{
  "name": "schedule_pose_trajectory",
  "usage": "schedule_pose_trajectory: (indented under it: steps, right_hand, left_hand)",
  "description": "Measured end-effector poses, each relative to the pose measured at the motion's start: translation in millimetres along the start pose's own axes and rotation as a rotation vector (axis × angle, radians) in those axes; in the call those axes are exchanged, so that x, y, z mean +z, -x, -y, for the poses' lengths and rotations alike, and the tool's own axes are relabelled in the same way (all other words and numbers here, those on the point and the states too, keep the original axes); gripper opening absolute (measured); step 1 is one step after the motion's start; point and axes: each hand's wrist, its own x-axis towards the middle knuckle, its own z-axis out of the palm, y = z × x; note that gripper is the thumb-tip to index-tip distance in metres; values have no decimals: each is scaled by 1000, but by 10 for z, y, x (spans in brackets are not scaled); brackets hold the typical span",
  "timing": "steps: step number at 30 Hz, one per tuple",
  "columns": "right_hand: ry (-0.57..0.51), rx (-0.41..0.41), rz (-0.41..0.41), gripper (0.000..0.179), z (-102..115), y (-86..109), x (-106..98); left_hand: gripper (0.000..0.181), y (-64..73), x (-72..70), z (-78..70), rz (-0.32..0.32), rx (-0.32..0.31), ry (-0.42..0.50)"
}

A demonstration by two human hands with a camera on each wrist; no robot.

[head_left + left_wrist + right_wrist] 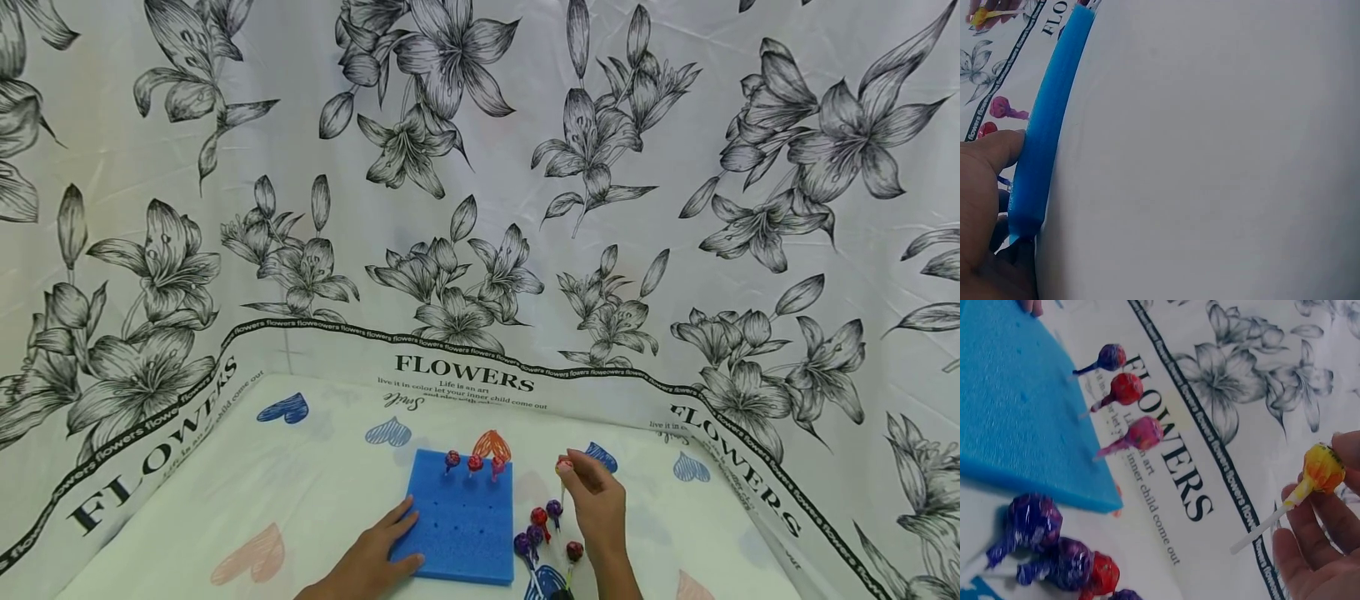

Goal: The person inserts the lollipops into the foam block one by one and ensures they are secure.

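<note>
Blue foam block (pixel 468 554) on the white surface (pixel 337 467) works as holder: three wrapped lollipops stand in it, one row along the far edge. Left to right: purple lollipop (pixel 452 459), red lollipop (pixel 476 462), pink lollipop (pixel 498 466). Two rows of small bare holes show nearer the person, looks like three per row, six total.

Right hand (pixel 602 502) pinches one yellow lollipop (pixel 1324 469) by its wrapped head, thumb against fingers, white stick free; it is up off the surface, right of the block, apart from it. Left hand (pixel 372 550) isn't clenched: fingers spread and laid on the block's left edge, thumb near the front corner, covering part of that side.

Loose pile just right of the block, between it and the right forearm: three purple lollipops (pixel 522 544), one bright red lollipop (pixel 539 517), one dark red lollipop (pixel 574 550) slightly off to the right. Five loose heads countable; a dark thing at the bottom edge is cut off, can't tell what.

Surface cloth has printed hearts, one blue heart (pixel 292 408) far left. Behind: white curtain (pixel 510 167) with black line-drawn flowers, "FLOWERS" lettering along its lower band.
</note>
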Motion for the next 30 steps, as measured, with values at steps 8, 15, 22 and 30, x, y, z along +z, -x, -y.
schedule_pose_trajectory:
  steps: [8, 15, 22, 30]
  right_hand:
    - [18, -54, 20, 29, 80, 14, 150]
    - [-48, -97, 80, 28, 151, 0, 281]
    - [-97, -122, 141, 28, 230, 19, 402]
    - [-109, -164, 204, 29, 216, 47, 585]
  left_hand:
    - [77, 5, 10, 0, 0, -2, -16]
    - [77, 0, 10, 3, 0, -7, -17]
    - [77, -6, 8, 10, 4, 8, -10]
    - [77, -7, 2, 11, 8, 17, -2]
